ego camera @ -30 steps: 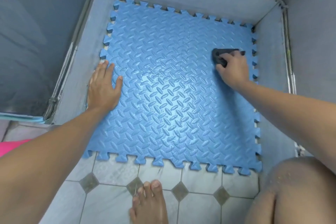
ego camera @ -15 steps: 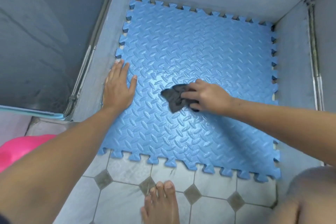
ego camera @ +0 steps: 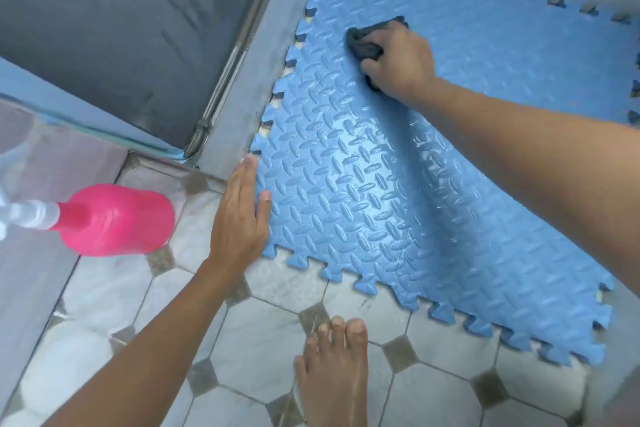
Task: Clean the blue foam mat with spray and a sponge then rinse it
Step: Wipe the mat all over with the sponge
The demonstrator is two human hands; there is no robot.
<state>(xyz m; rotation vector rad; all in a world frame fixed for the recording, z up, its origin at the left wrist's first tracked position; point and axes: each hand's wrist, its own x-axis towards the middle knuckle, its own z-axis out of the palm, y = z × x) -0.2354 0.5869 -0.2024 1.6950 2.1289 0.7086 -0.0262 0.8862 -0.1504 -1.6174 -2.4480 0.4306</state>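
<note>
The blue foam mat (ego camera: 398, 204) with a raised tread pattern and toothed edges lies flat on the floor inside a low grey-walled corner; its middle shines wet. My right hand (ego camera: 398, 62) presses a dark grey sponge (ego camera: 363, 42) onto the mat near its far left edge. My left hand (ego camera: 239, 218) lies flat with fingers together on the mat's near left corner, partly on the tiles. A pink spray bottle (ego camera: 117, 218) with a white nozzle stands on the floor to the left.
Grey low walls (ego camera: 249, 80) and a metal rail border the mat on the left and far sides. White tiles with grey diamond insets (ego camera: 263, 333) cover the near floor. My bare foot (ego camera: 336, 371) rests on the tiles just in front of the mat.
My right hand swept the sponge from the mat's right side through the middle to the far left. The view swung left, so the pink bottle came into sight.
</note>
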